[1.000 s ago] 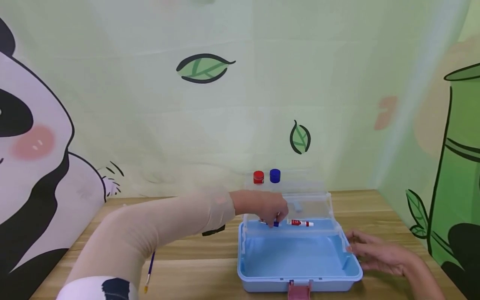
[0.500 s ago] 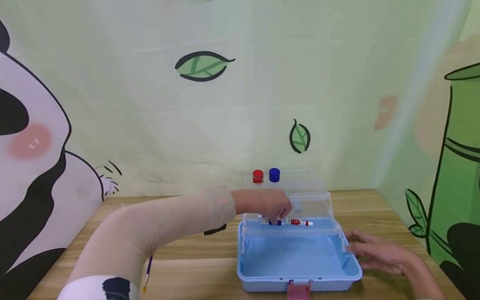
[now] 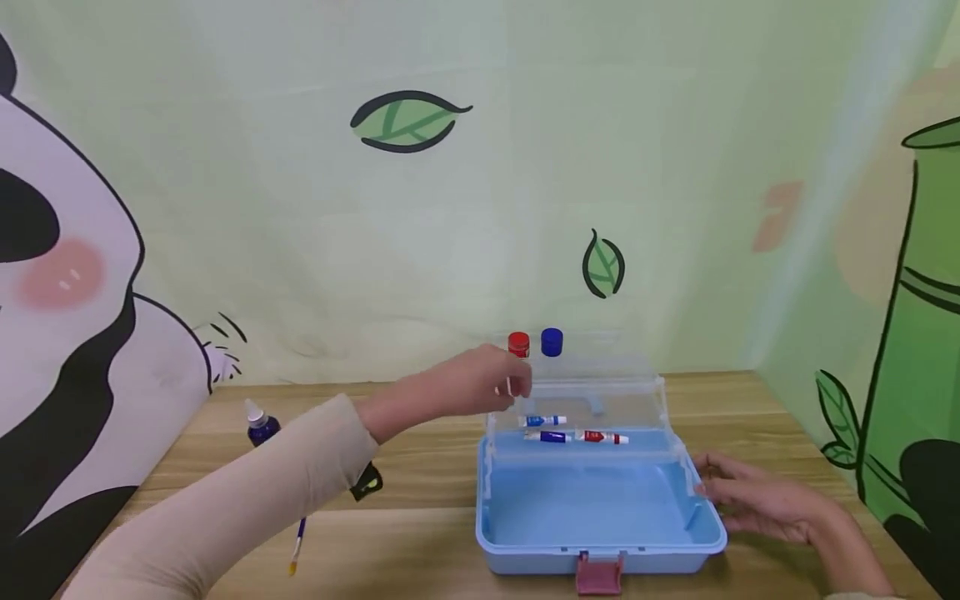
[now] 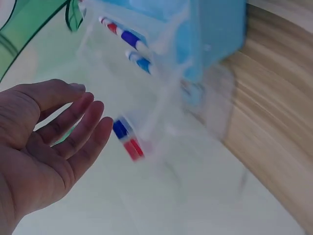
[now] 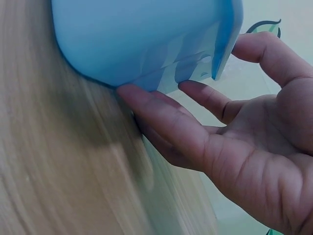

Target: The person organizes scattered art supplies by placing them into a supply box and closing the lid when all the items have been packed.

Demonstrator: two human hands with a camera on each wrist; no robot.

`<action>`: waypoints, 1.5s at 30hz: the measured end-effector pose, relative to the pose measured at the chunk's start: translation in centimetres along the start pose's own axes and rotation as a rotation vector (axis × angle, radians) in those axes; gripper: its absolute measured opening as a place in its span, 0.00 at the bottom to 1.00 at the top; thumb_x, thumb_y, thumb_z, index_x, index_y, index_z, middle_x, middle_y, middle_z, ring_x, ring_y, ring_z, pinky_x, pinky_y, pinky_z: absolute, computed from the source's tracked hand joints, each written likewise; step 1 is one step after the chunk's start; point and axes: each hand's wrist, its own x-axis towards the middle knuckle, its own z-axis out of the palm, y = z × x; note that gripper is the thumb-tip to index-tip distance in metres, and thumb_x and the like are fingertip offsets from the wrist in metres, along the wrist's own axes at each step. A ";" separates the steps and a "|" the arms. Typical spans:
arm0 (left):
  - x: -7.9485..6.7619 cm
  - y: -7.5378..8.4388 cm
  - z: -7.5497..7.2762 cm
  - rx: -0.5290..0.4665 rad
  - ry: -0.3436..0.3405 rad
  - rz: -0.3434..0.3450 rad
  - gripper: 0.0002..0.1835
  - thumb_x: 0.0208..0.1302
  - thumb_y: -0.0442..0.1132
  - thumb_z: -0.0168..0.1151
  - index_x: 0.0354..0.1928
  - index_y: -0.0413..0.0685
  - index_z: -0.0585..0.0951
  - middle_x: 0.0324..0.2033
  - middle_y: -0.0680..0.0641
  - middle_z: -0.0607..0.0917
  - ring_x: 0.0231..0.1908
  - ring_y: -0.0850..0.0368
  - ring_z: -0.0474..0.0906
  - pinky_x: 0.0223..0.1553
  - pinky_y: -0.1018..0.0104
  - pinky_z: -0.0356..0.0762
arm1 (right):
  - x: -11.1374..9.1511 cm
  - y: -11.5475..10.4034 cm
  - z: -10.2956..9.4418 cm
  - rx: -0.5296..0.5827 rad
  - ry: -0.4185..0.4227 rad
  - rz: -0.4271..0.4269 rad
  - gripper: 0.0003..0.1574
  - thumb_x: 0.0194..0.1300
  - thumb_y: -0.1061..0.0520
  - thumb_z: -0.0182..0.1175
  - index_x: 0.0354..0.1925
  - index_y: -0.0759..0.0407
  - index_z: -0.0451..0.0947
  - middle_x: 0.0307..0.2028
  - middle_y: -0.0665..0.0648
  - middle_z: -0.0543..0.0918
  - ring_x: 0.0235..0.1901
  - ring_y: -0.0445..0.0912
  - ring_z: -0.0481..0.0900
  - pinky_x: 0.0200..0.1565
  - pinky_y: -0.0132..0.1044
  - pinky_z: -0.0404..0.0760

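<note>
My left hand (image 3: 483, 379) hovers over the back left of the light-blue box (image 3: 600, 560), its fingers loosely bent with nothing between them. Just right of it, in the box's clear raised tray, lie a light-blue paint tube (image 3: 545, 421), a dark-blue paint tube (image 3: 553, 437) and a red paint tube (image 3: 602, 437). Behind these stand a red jar (image 3: 518, 344) and a blue jar (image 3: 552, 342). My right hand (image 3: 765, 500) rests against the box's right side. In the right wrist view its fingertips (image 5: 128, 93) touch the blue wall low down and near the rim.
On the wooden table's left stands a dark-blue bottle (image 3: 262, 427) with a white nozzle, partly behind my left sleeve. A paintbrush (image 3: 297, 546) lies nearer. The box's pink latch (image 3: 598, 575) hangs open at the front. A printed cloth backdrop rises behind.
My left hand has let go of the dark-blue paint tube and drawn back to the left and up. The light-blue tube and the bottle have come into view. My right hand stays put.
</note>
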 end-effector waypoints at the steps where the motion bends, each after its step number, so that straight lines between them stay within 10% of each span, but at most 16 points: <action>1: -0.8 -0.5 0.0 -0.010 0.021 -0.016 0.09 0.65 0.29 0.67 0.44 0.48 0.85 0.41 0.53 0.87 0.42 0.60 0.82 0.44 0.72 0.82 | 0.0 0.0 -0.1 -0.001 -0.004 -0.005 0.21 0.79 0.59 0.48 0.63 0.65 0.57 0.56 0.64 0.70 0.56 0.53 0.77 0.56 0.53 0.81; 13: -10.5 -7.3 2.9 -0.067 0.196 -0.129 0.11 0.61 0.22 0.63 0.40 0.43 0.83 0.37 0.50 0.85 0.39 0.56 0.83 0.38 0.65 0.83 | -0.5 0.4 -0.2 0.013 -0.037 -0.026 0.19 0.79 0.60 0.46 0.63 0.63 0.59 0.56 0.63 0.71 0.57 0.52 0.77 0.56 0.52 0.81; 19: -15.2 -9.7 3.9 0.065 0.211 -0.190 0.12 0.59 0.21 0.63 0.39 0.45 0.83 0.36 0.50 0.85 0.38 0.54 0.83 0.38 0.62 0.83 | -0.4 -0.1 0.2 0.010 0.005 -0.008 0.22 0.79 0.59 0.48 0.64 0.66 0.57 0.58 0.65 0.70 0.57 0.52 0.77 0.57 0.53 0.80; 25: -19.0 -13.6 5.9 0.170 0.178 -0.098 0.17 0.53 0.17 0.66 0.39 0.45 0.83 0.38 0.49 0.83 0.37 0.52 0.83 0.34 0.64 0.81 | -0.4 -0.3 0.2 -0.018 0.024 0.006 0.22 0.79 0.58 0.48 0.64 0.65 0.57 0.58 0.64 0.71 0.57 0.53 0.77 0.56 0.53 0.81; 31: -21.7 -16.8 8.3 0.158 0.119 0.032 0.21 0.46 0.14 0.66 0.37 0.45 0.83 0.38 0.49 0.81 0.35 0.57 0.80 0.33 0.67 0.80 | -0.2 -0.6 0.3 -0.039 0.051 0.022 0.29 0.78 0.57 0.50 0.67 0.69 0.53 0.62 0.67 0.69 0.58 0.53 0.76 0.57 0.54 0.80; 38: -23.2 -19.1 10.4 0.148 0.246 0.196 0.18 0.45 0.21 0.76 0.32 0.50 0.82 0.32 0.53 0.80 0.34 0.61 0.78 0.35 0.71 0.79 | -0.1 -0.8 0.4 -0.064 0.060 0.021 0.30 0.78 0.57 0.51 0.68 0.70 0.53 0.62 0.67 0.68 0.59 0.53 0.76 0.58 0.54 0.80; 45: -22.7 -18.7 10.3 0.099 0.214 0.170 0.15 0.52 0.28 0.77 0.28 0.54 0.79 0.28 0.59 0.76 0.31 0.68 0.72 0.30 0.74 0.74 | -0.3 -0.2 0.5 -0.034 0.042 0.004 0.27 0.79 0.58 0.49 0.67 0.70 0.54 0.61 0.66 0.69 0.58 0.53 0.76 0.57 0.54 0.80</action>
